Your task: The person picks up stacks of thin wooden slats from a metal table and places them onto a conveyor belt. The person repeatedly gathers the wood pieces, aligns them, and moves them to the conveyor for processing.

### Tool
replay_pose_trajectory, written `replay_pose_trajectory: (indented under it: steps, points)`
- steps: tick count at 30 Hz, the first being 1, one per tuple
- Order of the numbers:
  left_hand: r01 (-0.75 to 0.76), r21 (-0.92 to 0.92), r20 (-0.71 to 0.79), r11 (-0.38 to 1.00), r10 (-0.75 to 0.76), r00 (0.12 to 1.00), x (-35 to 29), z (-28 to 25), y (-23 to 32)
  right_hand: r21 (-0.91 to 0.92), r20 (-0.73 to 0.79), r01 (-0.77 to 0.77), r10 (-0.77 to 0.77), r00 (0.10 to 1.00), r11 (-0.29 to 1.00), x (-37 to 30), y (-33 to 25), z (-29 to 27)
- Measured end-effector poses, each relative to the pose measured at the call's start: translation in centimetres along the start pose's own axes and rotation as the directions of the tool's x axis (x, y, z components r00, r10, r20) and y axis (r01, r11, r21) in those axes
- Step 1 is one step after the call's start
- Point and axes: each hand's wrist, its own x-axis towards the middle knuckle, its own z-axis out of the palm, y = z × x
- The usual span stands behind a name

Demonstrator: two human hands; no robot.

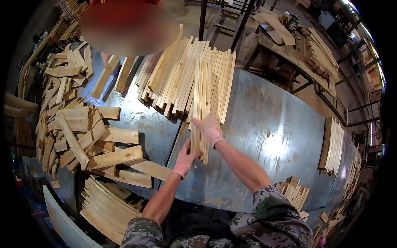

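Note:
A narrow bundle of pale wooden strips (202, 89) lies on the metal table and points away from me, its near end between my hands. At that end my left hand (185, 159), in a pink-and-white glove, is closed round the strips' left side, its thumb by their ends. My right hand (210, 127), gloved alike and blurred by motion, lies over the bundle's top with thumb and fingers apart. Behind and to the left, a wide row of wooden strips (173, 80) lies side by side, partly under the bundle.
A heap of short boards (78, 136) covers the table's left side. Across the table (264, 107), a person in red (106, 61) holds a board. Stacked strips (332, 144) stand at the right, with more (105, 208) at the lower left. A side bench (289, 53) stands behind.

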Motion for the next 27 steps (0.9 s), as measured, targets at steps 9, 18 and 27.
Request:
replay_pose_trajectory:
  steps: [9,18,27]
  points:
    - [-0.052,0.0,-0.052,0.999,0.052,0.997,-10.1,-1.7,-6.3,0.407,-0.005,0.154,-0.166,0.986,0.9,-6.0,4.7,5.0]
    - [0.046,0.03,-0.063,0.998,-0.044,0.997,-12.2,-2.3,-5.6,0.213,-0.019,0.129,-0.128,0.992,0.968,-1.5,11.1,2.8]
    - [-0.244,-0.389,0.006,0.888,0.267,0.964,-32.1,-12.0,-7.0,0.261,0.141,0.287,-0.33,0.933,0.922,-19.5,5.5,8.1]
